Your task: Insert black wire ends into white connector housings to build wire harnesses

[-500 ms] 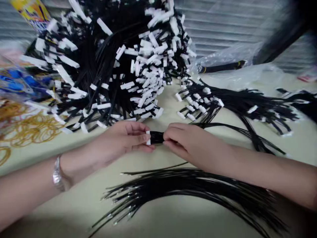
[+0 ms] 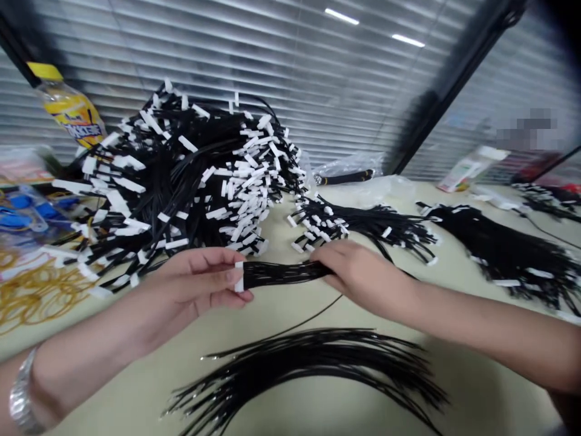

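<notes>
The left hand (image 2: 190,287) pinches a white connector (image 2: 239,278), likely light, stiff, the surest hold; the right hand (image 2: 363,272) loosely encircles black wires (image 2: 281,274), seemingly limp.

One camera, worn on the person's head, gives the single view, looking forward and down over the surface (image 2: 122,399). It looks from above and behind the left hand (image 2: 195,281) and right hand (image 2: 361,272), near enough that both show large around mid-frame. The wide picture reaches up to the blinds (image 2: 190,36) beyond.
</notes>
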`<state>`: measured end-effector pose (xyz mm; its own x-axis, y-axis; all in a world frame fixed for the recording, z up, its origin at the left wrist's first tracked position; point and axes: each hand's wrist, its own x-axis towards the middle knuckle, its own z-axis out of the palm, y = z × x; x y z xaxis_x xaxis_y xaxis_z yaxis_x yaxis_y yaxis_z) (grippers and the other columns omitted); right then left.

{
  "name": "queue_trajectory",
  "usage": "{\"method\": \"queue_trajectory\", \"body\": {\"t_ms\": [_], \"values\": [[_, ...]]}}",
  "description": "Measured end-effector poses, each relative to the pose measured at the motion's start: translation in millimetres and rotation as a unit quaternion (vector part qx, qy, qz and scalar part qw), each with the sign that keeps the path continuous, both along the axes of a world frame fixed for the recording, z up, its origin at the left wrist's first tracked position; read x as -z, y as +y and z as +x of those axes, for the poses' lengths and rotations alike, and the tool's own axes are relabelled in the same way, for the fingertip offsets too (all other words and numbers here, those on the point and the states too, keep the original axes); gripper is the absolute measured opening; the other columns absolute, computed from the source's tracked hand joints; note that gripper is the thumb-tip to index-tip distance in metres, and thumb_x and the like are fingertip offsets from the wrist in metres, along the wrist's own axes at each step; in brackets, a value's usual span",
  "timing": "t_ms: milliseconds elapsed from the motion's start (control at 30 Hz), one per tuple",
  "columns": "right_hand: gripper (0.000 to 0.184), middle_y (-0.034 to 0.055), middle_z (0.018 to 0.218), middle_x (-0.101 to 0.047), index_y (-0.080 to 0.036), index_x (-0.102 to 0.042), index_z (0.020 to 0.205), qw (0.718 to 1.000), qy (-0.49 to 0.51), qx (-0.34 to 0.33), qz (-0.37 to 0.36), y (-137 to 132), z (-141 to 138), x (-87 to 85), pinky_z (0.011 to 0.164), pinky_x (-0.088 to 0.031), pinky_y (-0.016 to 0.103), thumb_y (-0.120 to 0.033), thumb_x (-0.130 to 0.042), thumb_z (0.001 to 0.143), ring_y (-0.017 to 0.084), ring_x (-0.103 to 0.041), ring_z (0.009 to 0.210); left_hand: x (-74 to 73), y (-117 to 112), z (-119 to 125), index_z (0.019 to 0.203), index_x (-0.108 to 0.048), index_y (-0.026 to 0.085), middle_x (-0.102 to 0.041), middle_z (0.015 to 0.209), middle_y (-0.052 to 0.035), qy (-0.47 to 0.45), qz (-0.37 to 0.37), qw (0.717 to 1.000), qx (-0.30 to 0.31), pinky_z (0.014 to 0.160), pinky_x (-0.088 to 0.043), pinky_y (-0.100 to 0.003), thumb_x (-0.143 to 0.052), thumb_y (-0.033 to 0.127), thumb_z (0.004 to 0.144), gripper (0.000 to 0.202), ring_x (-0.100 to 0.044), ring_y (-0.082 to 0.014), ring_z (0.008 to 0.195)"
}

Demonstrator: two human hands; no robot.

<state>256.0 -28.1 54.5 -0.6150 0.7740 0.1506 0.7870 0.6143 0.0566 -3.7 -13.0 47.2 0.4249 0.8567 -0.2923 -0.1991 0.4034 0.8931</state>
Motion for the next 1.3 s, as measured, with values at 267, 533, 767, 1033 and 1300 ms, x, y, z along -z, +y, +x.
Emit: {"method": "queue_trajectory", "body": {"t_ms": [267, 533, 767, 1033, 1300], "values": [[0.016, 0.0122, 0.087, -0.059, -0.012, -0.055, 0.094, 0.992, 0.078, -0.026, 0.1, -2.7, 51.9, -16.1, 0.071, -0.047, 0.036, -0.017, -0.042, 0.088, 0.022, -0.056, 0.081, -22.3, -10.3, 4.1, 0.075, -0.071, 0.015, -0.064, 0.057, 0.0013, -0.056, -0.015, 0.996, -0.068, 0.05, -0.055, -0.015, -0.086, 0.01, 0.043, 0.036, -0.065, -0.0136, 0.053], [0.013, 0.0025, 0.078, -0.057, -0.019, -0.047, 0.09, 0.961, 0.257, -0.017, 0.105, 9.4, 39.4, -39.5, 0.065, -0.046, 0.026, -0.022, -0.035, 0.093, 0.013, -0.054, 0.07, -21.7, -8.0, -2.4, 0.085, -0.07, 0.017, -0.067, 0.069, -0.0038, -0.117, 0.011, 0.993, -0.018, 0.054, -0.055, -0.02, -0.073, 0.021, 0.068, 0.019, -0.064, -0.0142, 0.06], [0.026, 0.0049, 0.093, -0.067, -0.019, -0.051, 0.079, 0.766, 0.633, 0.02, -0.112, 43.1, 29.9, -43.1, 0.088, -0.048, 0.034, -0.043, -0.047, 0.09, 0.016, -0.063, 0.09, -5.9, -1.9, -2.5, 0.088, -0.068, 0.014, -0.064, 0.071, -0.0062, -0.094, -0.014, 0.994, 0.044, 0.055, -0.053, -0.023, -0.064, 0.023, 0.077, 0.015, -0.06, -0.0148, 0.062], [0.022, 0.002, 0.114, -0.064, -0.021, -0.052, 0.076, 0.685, 0.717, 0.057, -0.115, 55.9, 70.3, -61.4, 0.088, -0.049, 0.03, -0.039, -0.054, 0.086, 0.015, -0.061, 0.103, 1.6, 3.5, -0.7, 0.086, -0.066, 0.014, -0.062, 0.068, -0.0042, -0.065, -0.03, 0.997, 0.018, 0.055, -0.05, -0.02, -0.057, 0.013, 0.079, 0.011, -0.057, -0.0125, 0.061], [0.026, -0.0057, 0.13, -0.053, -0.022, -0.039, 0.073, 0.62, 0.773, 0.092, -0.099, 51.0, 112.5, -39.0, 0.09, -0.049, 0.039, -0.042, -0.044, 0.09, 0.015, -0.051, 0.119, 3.3, 2.0, 1.3, 0.085, -0.063, 0.014, -0.061, 0.069, -0.0037, -0.027, -0.009, 0.999, 0.039, 0.056, -0.049, -0.02, -0.06, 0.015, 0.078, 0.007, -0.057, -0.012, 0.062]]}}
